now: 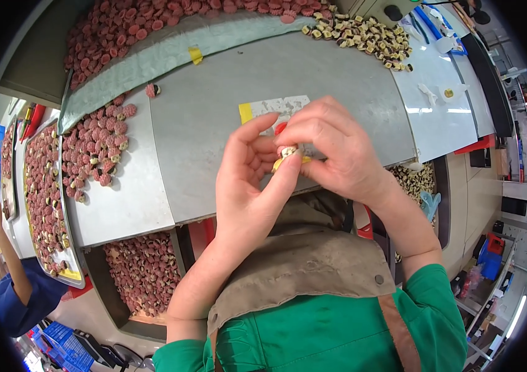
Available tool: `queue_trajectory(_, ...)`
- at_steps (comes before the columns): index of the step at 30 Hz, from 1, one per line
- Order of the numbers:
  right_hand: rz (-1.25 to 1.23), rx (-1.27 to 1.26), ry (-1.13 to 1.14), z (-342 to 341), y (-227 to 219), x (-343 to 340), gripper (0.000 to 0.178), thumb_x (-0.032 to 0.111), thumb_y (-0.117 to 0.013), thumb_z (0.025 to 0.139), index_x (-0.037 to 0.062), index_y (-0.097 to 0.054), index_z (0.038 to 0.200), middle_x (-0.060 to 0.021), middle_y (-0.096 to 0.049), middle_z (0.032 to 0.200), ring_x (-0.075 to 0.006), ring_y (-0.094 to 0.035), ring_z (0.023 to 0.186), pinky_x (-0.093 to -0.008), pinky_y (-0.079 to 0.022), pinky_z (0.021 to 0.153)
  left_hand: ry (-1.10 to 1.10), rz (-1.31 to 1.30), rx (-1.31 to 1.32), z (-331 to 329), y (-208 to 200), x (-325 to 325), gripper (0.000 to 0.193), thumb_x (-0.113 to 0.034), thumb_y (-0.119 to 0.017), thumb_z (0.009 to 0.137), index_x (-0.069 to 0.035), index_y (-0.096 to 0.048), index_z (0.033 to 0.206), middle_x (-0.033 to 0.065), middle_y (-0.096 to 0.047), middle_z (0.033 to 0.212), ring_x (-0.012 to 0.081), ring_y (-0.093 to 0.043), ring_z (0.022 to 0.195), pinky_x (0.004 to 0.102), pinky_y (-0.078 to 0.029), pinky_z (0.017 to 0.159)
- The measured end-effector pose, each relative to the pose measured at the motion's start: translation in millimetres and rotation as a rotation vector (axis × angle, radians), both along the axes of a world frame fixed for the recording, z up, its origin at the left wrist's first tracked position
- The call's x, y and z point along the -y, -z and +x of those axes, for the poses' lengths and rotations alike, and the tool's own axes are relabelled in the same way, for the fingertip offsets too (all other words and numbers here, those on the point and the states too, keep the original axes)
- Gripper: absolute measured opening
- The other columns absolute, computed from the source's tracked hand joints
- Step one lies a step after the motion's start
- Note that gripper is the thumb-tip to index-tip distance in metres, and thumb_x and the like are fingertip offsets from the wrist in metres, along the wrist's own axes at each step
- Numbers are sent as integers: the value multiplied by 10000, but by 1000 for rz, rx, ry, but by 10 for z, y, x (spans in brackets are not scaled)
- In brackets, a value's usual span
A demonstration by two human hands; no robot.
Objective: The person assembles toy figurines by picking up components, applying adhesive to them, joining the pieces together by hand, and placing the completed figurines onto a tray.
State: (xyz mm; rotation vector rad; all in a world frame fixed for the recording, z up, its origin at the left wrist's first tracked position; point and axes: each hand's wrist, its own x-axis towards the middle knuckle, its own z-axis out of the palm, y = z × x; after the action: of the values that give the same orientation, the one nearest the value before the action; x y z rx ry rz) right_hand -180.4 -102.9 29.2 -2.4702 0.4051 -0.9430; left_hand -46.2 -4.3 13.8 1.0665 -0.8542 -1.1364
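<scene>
Over the near edge of the grey metal table, my two hands meet in front of the apron. My left hand pinches a small cream piece between thumb and fingers, the other fingers curled. Bent over from the other side, the fingers of my right hand close on the same piece. A bit of red and some yellow show at the fingertips; whether these are finger covers or parts, I cannot tell. My fingers hide most of the piece.
Pink ridged caps are heaped at the back behind a pale green cloth strip. Cream-and-dark pieces lie back right. Joined pink-and-cream pieces pile at left, beside a full tray and an open drawer. A co-worker's arm is far left.
</scene>
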Motion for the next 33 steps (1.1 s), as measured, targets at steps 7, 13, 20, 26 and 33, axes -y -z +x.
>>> queue_trajectory(7,63,-135,29,-202,-39,348,317,147,-692,784,66,-605,1077,-111,-591,1037,-303,-555,973,-386,-453,869,-512,-18,689,1090,-14,-174,293,-155,-548,948,-12,-543,1204,36,-590,1000,84,-551,879,225,-445,775)
queue_trajectory(13,-48,-204,342,-348,13,1211,268,183,-614,853,62,-599,1092,-114,-577,1048,-279,-569,988,-356,-465,839,-692,343,1326,3240,11,-937,308,-242,-549,959,17,-576,1123,52,-576,936,105,-515,817,238,-433,727)
queue_trajectory(20,-326,-240,399,-217,205,1491,208,125,-638,817,67,-581,1009,-99,-551,965,-306,-576,883,-388,-475,761,-913,312,1707,2609,-119,-388,316,-234,-601,907,-24,-603,1144,156,-579,1144,289,-547,1077,408,-409,941)
queue_trajectory(26,-254,-285,346,-281,42,1088,188,80,-663,774,51,-546,918,-109,-560,877,-306,-575,846,-380,-464,729,-408,-144,1482,1908,-248,907,273,-190,-617,846,-27,-627,1066,168,-624,996,338,-594,940,399,-466,831)
queue_trajectory(33,4,-350,216,-489,-47,846,155,72,-674,781,43,-568,890,-95,-557,843,-281,-566,814,-356,-455,713,-401,111,1586,1787,67,1754,306,-332,-566,851,-82,-641,1012,174,-674,842,365,-644,817,461,-502,709)
